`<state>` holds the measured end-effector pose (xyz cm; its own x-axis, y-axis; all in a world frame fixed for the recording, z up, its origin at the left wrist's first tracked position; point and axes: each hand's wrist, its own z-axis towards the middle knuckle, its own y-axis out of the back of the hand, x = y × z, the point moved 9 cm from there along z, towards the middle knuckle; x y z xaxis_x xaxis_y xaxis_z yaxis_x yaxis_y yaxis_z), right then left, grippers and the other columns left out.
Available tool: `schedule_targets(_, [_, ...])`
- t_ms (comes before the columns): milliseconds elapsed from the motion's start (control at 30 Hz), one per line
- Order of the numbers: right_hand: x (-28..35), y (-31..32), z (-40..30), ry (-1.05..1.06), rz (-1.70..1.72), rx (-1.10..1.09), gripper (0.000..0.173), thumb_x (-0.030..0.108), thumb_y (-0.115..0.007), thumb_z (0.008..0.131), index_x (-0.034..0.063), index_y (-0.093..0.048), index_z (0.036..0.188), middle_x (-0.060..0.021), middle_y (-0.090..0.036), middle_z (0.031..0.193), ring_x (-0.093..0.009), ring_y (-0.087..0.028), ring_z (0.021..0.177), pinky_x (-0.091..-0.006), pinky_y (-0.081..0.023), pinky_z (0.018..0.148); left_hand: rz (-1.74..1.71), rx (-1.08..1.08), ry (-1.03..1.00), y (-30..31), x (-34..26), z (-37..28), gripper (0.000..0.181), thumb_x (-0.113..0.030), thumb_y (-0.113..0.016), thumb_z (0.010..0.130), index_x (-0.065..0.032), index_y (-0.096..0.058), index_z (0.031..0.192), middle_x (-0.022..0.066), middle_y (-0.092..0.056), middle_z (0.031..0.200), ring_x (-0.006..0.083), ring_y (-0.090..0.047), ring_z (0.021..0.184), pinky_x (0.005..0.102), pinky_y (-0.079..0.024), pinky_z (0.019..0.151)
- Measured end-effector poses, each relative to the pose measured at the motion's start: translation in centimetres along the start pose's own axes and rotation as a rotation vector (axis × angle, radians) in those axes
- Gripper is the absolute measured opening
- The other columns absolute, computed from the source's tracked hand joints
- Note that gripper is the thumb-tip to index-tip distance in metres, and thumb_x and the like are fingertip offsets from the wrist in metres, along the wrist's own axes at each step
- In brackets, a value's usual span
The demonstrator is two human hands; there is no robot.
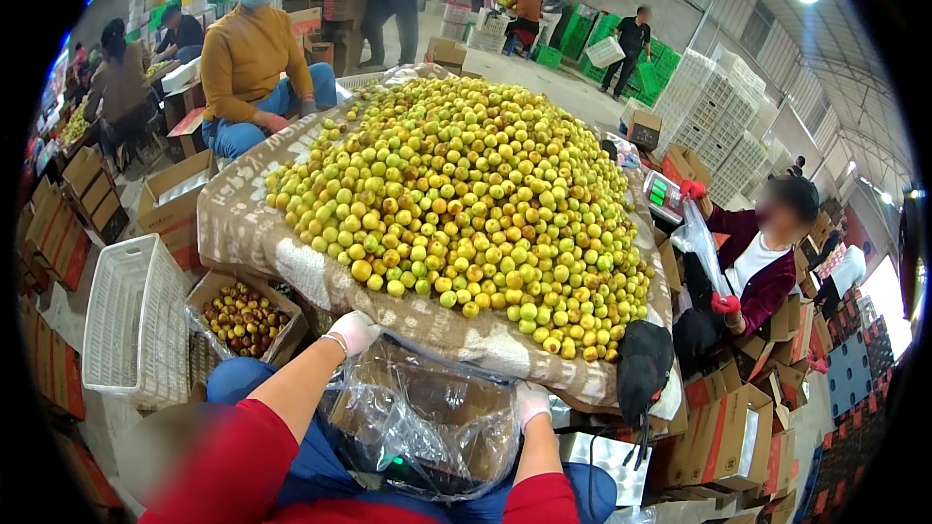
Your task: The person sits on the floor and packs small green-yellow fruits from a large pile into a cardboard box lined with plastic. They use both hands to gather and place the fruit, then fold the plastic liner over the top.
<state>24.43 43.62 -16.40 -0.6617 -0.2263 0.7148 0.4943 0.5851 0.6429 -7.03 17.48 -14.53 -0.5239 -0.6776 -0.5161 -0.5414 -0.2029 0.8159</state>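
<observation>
A clear plastic bag (437,415) is spread over a cardboard box between my knees, at the near edge of the sorting table. My left hand (355,332), in a pale glove, grips the bag's upper left rim beside the table edge. At its right rim my right hand (532,403), gloved too, holds the plastic. A green light glows low behind the film. Beyond both hands a large heap of yellow-green jujubes (473,204) lies on a brown and white patterned blanket (320,276).
Left stand a lined box of browner jujubes (245,320) and a white plastic crate (135,320). A black cap (644,364) hangs at the table's right corner, near a white moulded tray (604,462). Co-workers sit at the far left and right; a scale (662,196) and cardboard boxes (721,444) are right.
</observation>
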Motion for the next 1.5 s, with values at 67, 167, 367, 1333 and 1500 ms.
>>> schedule_targets(67, [-0.2,-0.6,0.6,0.05,-0.051,-0.029,0.036,0.023,-0.046,0.089,-0.0032,-0.066,0.103,-0.0255,-0.065,0.106,-0.039,-0.062,0.101,-0.0405,-0.048,0.088,-0.116,0.034,0.073,-0.5,1.1,0.8,0.036,-0.03,-0.058,0.085,0.0,-0.067,0.104,0.0205,-0.066,0.108,0.0362,-0.06,0.104,0.0388,-0.046,0.092])
schedule_targets(167, [-3.0,-4.4,4.0,0.303,-0.789,0.254,0.031,0.013,-0.043,0.089,0.0028,-0.07,0.102,-0.0237,-0.062,0.115,-0.035,-0.063,0.104,-0.0407,-0.05,0.089,-0.236,-0.044,0.037,-0.6,1.0,1.9,0.039,-0.029,-0.058,0.085,-0.0026,-0.066,0.113,0.0191,-0.065,0.115,0.0341,-0.058,0.111,0.0356,-0.044,0.095])
schedule_targets(367, [2.9,-1.8,3.0,0.121,-0.693,0.217,0.033,0.009,-0.041,0.089,0.0026,-0.066,0.11,-0.0248,-0.058,0.121,-0.034,-0.059,0.112,-0.0412,-0.049,0.092,-0.2,0.095,0.156,-3.0,4.1,1.7,0.035,-0.022,-0.05,0.091,-0.0045,-0.063,0.118,0.0153,-0.064,0.12,0.033,-0.059,0.111,0.0346,-0.045,0.096])
schedule_targets(1333, [6.7,-3.3,2.3,0.027,-0.765,0.074,0.033,0.011,-0.043,0.089,0.0023,-0.063,0.113,-0.0244,-0.057,0.124,-0.035,-0.055,0.116,-0.0405,-0.047,0.094,0.087,0.088,0.067,-6.5,5.5,3.9,0.036,-0.024,-0.041,0.093,-0.0108,-0.066,0.116,0.0142,-0.062,0.122,0.0321,-0.059,0.112,0.0374,-0.045,0.094])
schedule_targets(1500, [6.7,-3.5,1.9,0.032,-0.764,0.088,0.033,0.011,-0.043,0.089,0.0022,-0.063,0.114,-0.0243,-0.057,0.124,-0.036,-0.055,0.117,-0.0404,-0.047,0.095,0.219,0.073,-0.012,-7.8,6.4,4.6,0.035,-0.021,-0.042,0.093,-0.0098,-0.066,0.115,0.0128,-0.064,0.12,0.0308,-0.058,0.113,0.0367,-0.045,0.095])
